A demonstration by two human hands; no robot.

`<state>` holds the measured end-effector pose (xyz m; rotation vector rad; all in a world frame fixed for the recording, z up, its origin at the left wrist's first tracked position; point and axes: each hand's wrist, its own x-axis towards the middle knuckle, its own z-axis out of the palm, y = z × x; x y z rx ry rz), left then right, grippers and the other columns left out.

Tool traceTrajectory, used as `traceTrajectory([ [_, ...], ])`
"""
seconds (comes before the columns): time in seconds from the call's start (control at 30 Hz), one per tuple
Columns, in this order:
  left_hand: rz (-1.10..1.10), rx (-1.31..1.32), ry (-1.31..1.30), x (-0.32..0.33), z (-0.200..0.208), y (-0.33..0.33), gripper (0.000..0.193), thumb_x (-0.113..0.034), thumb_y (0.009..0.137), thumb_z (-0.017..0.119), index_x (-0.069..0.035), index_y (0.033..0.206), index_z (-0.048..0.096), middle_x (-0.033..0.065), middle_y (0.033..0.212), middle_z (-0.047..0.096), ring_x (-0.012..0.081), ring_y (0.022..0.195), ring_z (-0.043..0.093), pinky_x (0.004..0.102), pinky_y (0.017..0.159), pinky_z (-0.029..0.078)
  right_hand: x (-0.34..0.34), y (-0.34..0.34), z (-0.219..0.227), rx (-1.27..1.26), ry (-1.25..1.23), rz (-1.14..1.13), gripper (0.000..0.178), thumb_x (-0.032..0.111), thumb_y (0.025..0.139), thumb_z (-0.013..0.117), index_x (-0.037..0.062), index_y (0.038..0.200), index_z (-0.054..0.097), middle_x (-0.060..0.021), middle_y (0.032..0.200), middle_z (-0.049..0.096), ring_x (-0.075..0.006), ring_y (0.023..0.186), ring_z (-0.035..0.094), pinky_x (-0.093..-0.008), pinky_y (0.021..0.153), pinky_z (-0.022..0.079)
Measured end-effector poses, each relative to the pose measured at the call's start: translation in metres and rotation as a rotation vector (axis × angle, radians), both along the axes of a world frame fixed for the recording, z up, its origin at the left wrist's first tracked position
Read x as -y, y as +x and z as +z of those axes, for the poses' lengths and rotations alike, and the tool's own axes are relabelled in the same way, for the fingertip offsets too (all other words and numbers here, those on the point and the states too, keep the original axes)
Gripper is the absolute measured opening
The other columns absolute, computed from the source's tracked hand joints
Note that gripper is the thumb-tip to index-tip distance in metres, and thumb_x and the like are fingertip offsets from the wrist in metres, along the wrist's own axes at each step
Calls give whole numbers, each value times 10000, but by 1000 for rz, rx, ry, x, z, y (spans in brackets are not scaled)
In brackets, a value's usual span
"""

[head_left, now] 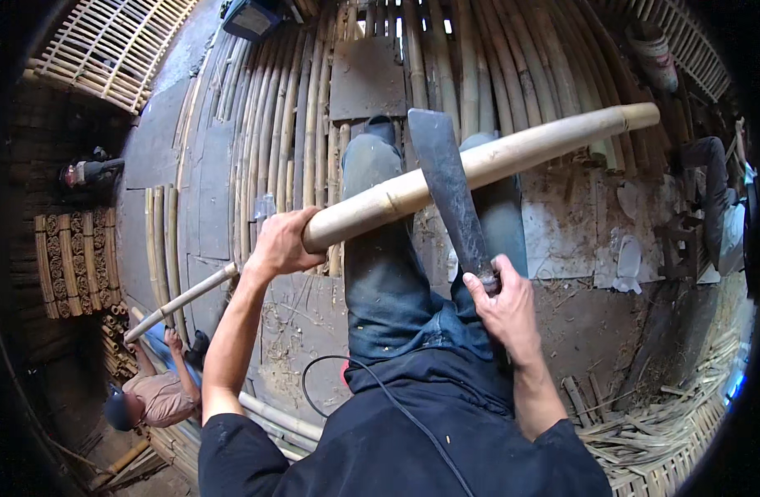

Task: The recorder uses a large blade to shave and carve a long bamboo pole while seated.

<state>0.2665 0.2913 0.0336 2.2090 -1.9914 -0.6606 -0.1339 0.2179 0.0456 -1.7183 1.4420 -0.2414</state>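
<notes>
A pale bamboo pole (513, 153) lies slantwise above my thighs, its near end at the left and its far end up at the right. My left hand (282, 242) is closed around the near end. In my right hand (506, 308) is the handle of a machete (448, 178), fingers wrapped round it. The broad dark blade points up and away from me, crossing in front of the pole near its middle. Whether the edge touches the bamboo I cannot tell. My left fingers are partly hidden behind the pole.
Long bamboo poles (513, 74) lie side by side ahead. A co-worker (160, 396) at lower left holds a thin pole (181, 302). Bundled sticks (77, 265) are stacked at left. Split strips (653, 439) pile up at lower right. A cable (396, 406) hangs across my shirt.
</notes>
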Motion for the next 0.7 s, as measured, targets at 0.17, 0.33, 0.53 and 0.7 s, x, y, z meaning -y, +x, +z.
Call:
traceTrajectory([
  [0.17,10,-157,83,16,6,16,684,-217,625,922,-33,1254,726,221,1034,783,368,942,776,468,913,606,63,31,9,-125,21,166,612,438,969,796,-31,1309,597,-295,898,761,-441,885,776,-522,838,596],
  [0.33,-1,-152,120,32,-2,7,773,-281,595,939,-34,1293,716,240,1064,749,414,987,712,500,964,562,75,72,-31,340,107,-111,636,308,937,855,-11,1377,525,-288,1069,764,-423,950,786,-520,910,621],
  [0.53,-14,-275,146,34,-7,19,735,-273,602,905,45,1239,720,254,1003,763,361,925,759,454,898,596,73,74,-30,327,-229,-22,820,197,949,806,37,1637,390,-318,1105,773,-416,846,804,-445,869,679],
  [0.7,25,-233,277,50,0,-5,729,-234,614,896,65,1252,710,246,1015,771,326,903,767,436,894,616,58,91,-33,359,-318,70,860,160,945,773,152,1705,370,-346,1084,771,-395,834,813,-440,874,686],
])
